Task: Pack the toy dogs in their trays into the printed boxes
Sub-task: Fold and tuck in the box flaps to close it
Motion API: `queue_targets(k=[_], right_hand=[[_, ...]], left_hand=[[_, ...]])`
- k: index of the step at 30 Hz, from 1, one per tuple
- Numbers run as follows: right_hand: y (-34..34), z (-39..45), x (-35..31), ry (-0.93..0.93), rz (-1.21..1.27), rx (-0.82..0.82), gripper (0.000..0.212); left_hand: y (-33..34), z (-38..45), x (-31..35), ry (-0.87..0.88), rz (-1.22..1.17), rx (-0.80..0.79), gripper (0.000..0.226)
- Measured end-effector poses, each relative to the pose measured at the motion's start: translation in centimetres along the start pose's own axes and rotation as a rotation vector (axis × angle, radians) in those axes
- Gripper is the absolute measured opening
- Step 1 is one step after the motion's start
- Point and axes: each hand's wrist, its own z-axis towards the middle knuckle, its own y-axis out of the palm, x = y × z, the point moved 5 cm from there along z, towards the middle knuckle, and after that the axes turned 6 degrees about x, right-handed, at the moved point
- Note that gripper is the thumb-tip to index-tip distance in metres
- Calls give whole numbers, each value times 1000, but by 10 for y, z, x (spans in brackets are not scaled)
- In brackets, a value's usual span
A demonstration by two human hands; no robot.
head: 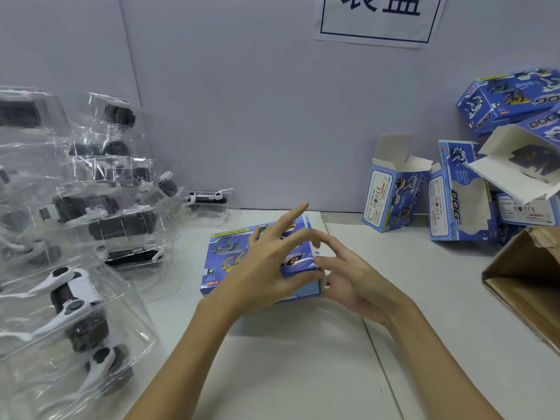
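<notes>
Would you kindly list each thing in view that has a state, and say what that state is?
Blue box under the hands: lying flat on the table, right end being closed.
Left hand: fingers spread, resting on the box.
Right hand: at the box's right end, fingers loosely bent.
Upright box: top flaps open.
Tilted box: open, dark toy inside.
Stacked clear trays: each holding a toy dog, unpacked.
Brown carton: open.

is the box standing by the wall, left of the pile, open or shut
Open. The upright box has its top flaps raised, showing white inner card. Whether anything is inside cannot be told.
</notes>
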Motion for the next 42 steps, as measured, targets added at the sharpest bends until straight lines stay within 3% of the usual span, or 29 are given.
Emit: queue_targets(k=[4, 6, 12, 15, 17, 19, 23, 33, 38, 42], right_hand=[[3, -2, 3, -13, -9, -41, 60], [4, 0, 5, -14, -15, -33, 62], [4, 0, 9, 49, -27, -50, 81], [10, 3, 8, 6, -12, -27, 63], [10, 9, 7, -13, 137, 67, 47], [5, 14, 8, -14, 305, 181, 48], [7, 13, 7, 13, 419, 198, 57], [2, 13, 5, -183, 256, 435, 60], [12, 11, 1, -166, 260, 368, 62], [9, 9, -2, -229, 151, 443, 56]], left_hand=[[7, -1, -14, -139, 195, -25, 109], [11, 0, -16, -155, 305, -35, 123], [11, 0, -11, -66, 378, 1, 105], [6, -3, -7, -48, 367, 80, 84], [3, -5, -2, -28, 344, 138, 76], [1, -8, 5, 11, 242, 172, 81], [3, -10, 20, 90, 101, 185, 94], [3, -8, 29, 34, 76, 178, 75], [-3, -11, 26, 18, 19, 205, 78], [-4, -8, 26, 45, 31, 176, 76]])
